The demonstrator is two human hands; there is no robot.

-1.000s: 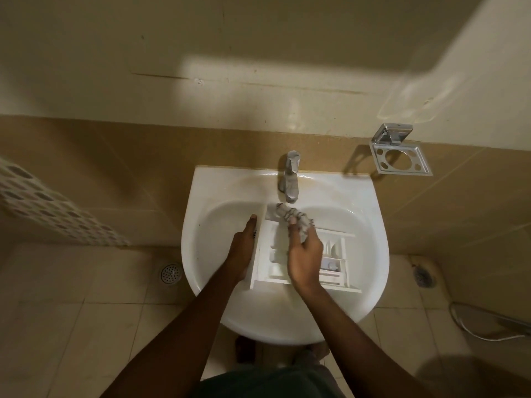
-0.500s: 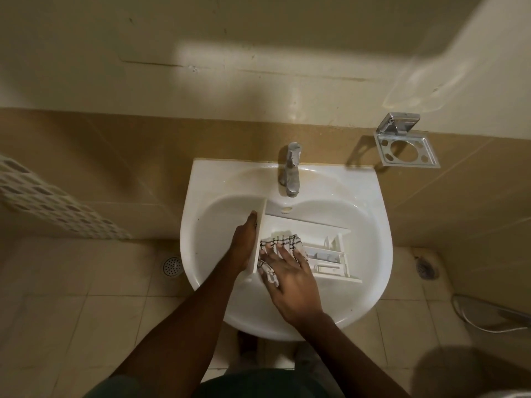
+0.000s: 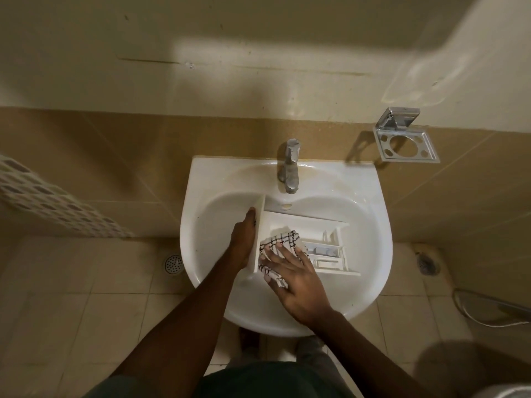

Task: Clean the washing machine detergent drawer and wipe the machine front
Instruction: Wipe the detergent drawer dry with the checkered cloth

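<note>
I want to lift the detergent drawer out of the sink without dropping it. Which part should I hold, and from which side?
Grip the tall front panel of the detergent drawer, coming from the left, where the left hand already braces it. It stands as a flat upright wall at the drawer's left end, probably firmer than the thin dividers. The right hand presses the checked cloth inside.

Beyond the right hand (image 3: pixel 298 280), the drawer (image 3: pixel 307 225) spans the sink (image 3: pixel 379 237), its dividers (image 3: pixel 327 251) crowding the space to the right. Left of the left hand (image 3: pixel 242 239) the bowl lies open. The tap (image 3: pixel 289 168) overhangs beyond both; the near bowl is free.
</note>
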